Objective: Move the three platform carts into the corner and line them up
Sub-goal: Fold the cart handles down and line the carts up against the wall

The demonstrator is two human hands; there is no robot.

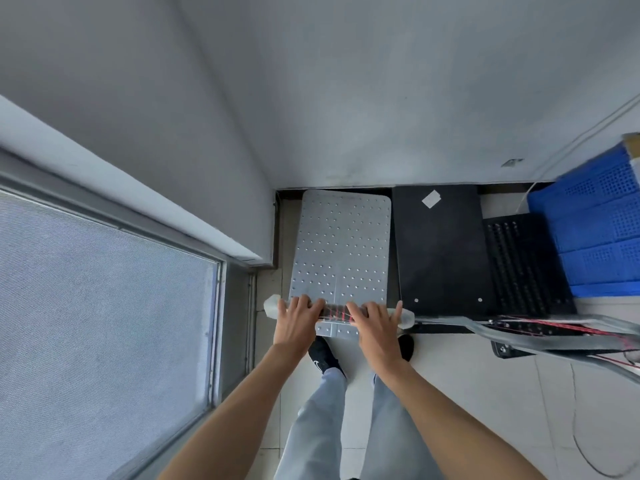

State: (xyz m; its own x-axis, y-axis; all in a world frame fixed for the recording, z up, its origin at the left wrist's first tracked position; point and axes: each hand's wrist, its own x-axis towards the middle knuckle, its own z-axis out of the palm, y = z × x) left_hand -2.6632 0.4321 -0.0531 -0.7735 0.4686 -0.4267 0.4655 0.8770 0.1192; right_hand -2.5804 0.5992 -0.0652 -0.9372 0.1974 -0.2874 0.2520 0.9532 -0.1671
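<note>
I am looking down at the silver metal platform cart with the dotted deck [341, 244], and it is sitting in the corner with its long axis running away from me, far end pointing at the grey back wall [398, 98] and almost touching it. Its left edge is lying near the side wall below the window with the mesh blind [97, 299]. Both hands are gripping the cart's wrapped handle bar [337, 311] at the near end: the left hand [298, 322] is clamped over the left part, the right hand [375, 327] over the right part, the two set apart with red-marked wrapping showing between them.

Just beside the silver deck on the right, the black smooth-decked platform cart [443, 251] is standing parallel, pointing the same way. A white square label [431, 199] is sticking near its far end; I cannot read any writing on it. Further right, the black perforated-deck cart [526, 265] is lying parallel too, set nearer to me than the other two. Blue plastic crates [595, 223] are crowding its right side. The grey folded handles with red cord [554, 332] are lying across the near ends of the black carts
</note>
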